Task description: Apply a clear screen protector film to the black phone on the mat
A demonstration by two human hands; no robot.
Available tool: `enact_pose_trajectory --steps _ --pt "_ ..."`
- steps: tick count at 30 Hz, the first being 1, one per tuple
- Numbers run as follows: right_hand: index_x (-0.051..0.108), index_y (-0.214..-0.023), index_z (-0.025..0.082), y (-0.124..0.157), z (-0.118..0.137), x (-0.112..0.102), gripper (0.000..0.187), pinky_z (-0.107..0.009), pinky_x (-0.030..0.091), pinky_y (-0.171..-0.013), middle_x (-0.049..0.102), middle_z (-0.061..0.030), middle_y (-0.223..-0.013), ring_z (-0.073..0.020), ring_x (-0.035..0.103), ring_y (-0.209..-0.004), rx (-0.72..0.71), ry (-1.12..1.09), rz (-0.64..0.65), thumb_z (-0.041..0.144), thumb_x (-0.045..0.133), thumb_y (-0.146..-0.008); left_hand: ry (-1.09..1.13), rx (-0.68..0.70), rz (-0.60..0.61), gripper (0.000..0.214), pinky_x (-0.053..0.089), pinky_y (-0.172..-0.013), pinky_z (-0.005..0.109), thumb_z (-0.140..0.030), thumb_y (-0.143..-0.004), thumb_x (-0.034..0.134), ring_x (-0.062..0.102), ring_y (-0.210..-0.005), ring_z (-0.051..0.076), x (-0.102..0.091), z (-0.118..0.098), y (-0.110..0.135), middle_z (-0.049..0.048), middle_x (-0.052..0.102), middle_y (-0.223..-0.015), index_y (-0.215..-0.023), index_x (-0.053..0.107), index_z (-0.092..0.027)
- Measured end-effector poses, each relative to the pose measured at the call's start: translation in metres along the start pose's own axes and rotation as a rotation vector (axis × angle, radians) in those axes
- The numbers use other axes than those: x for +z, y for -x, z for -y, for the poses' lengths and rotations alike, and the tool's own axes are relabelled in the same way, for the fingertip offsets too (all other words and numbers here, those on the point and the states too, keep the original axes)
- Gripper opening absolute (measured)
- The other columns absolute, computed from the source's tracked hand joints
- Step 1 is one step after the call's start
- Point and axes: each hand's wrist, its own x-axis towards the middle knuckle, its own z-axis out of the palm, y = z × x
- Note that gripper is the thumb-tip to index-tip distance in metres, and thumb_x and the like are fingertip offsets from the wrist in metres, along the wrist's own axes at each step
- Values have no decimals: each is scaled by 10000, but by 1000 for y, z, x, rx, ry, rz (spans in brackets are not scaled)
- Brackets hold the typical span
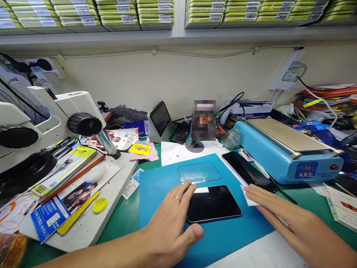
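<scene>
A black smartphone [213, 203] lies screen-up on a blue work mat [156, 190]. My left hand [170, 219] rests on the mat at the phone's left edge, fingers stretched along its top corner and thumb by its lower edge, a ring on one finger. My right hand [281, 214] lies flat to the right of the phone, fingers extended over a small white cloth or wipe [249, 200]. A clear protector tray [199, 172] sits on the mat just behind the phone. A second black phone [245, 172] lies at the mat's right rear corner.
A blue heating plate machine [287, 152] stands at the right. A microscope [41, 123] and a pile of leaflets [61, 186] crowd the left. A small grey screen device [160, 123], a glass jar [231, 138] and cables sit at the back. Shelves of green boxes [119, 15] hang overhead.
</scene>
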Motion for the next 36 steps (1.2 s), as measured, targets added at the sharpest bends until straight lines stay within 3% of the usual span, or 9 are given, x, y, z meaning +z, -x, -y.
enact_pose_trajectory --steps 4,9,11,14,19,25,29,32,36 --pt "674 -1317 348 -20 5 4 451 -478 648 -854 682 -4 -1320 -335 689 -1143 61 -20 148 535 596 -913 -15 35 7 813 246 -1219 578 -747 -1000 255 194 -1529 344 3 3 -1 94 167 -1684 -1628 140 -244" --pt "576 -1430 250 -85 21 16 576 -530 473 -1090 590 -78 -1461 -325 535 -1349 244 -174 325 579 426 -980 -69 47 -3 776 242 -1229 561 -704 -1020 304 182 -1532 325 5 6 -3 86 189 -1679 -1621 165 -235" --pt "493 -1491 177 -112 23 21 649 -532 405 -1135 518 -120 -1523 -330 457 -1406 229 -197 432 569 416 -980 -96 31 19 778 250 -1224 570 -682 -1019 365 192 -1528 333 5 6 -4 95 216 -1671 -1618 181 -222" --pt "453 -1516 172 -139 21 28 747 -491 406 -1127 506 -131 -1528 -338 446 -1403 184 -225 535 562 578 -892 -126 12 61 790 252 -1223 573 -643 -1011 446 214 -1520 343 4 3 -6 114 249 -1659 -1611 210 -187" --pt "491 -1481 209 -151 13 37 767 -473 460 -1044 522 -140 -1468 -352 501 -1320 160 -240 623 558 656 -818 -146 5 75 788 262 -1227 552 -614 -1006 484 223 -1516 334 1 1 -8 107 261 -1655 -1607 230 -171" --pt "610 -1241 217 -152 11 41 641 -435 520 -898 576 -119 -1249 -324 589 -1122 156 -232 573 555 749 -715 -121 18 62 762 279 -1212 568 -600 -1012 486 232 -1504 345 2 2 -7 117 279 -1643 -1597 236 -182" --pt "562 -1164 237 -141 24 29 399 -417 513 -867 579 -103 -1235 -284 591 -1086 121 -238 452 504 617 -873 -63 46 -141 606 306 -1185 582 -495 -1012 527 211 -1489 350 3 1 -3 95 332 -1590 -1529 312 -265" --pt "583 -1098 258 -126 33 19 266 -400 516 -869 644 -76 -1160 -247 622 -1036 83 -266 344 471 464 -988 5 67 -330 551 278 -1191 588 -409 -1021 510 235 -1470 325 3 1 1 85 320 -1565 -1508 269 -320" --pt "644 -974 252 -103 38 17 188 -348 555 -778 718 -43 -952 -205 677 -888 -79 -272 106 312 470 -1011 79 26 -360 549 248 -1211 569 -416 -1065 412 233 -1484 302 2 3 2 79 278 -1592 -1552 173 -336"
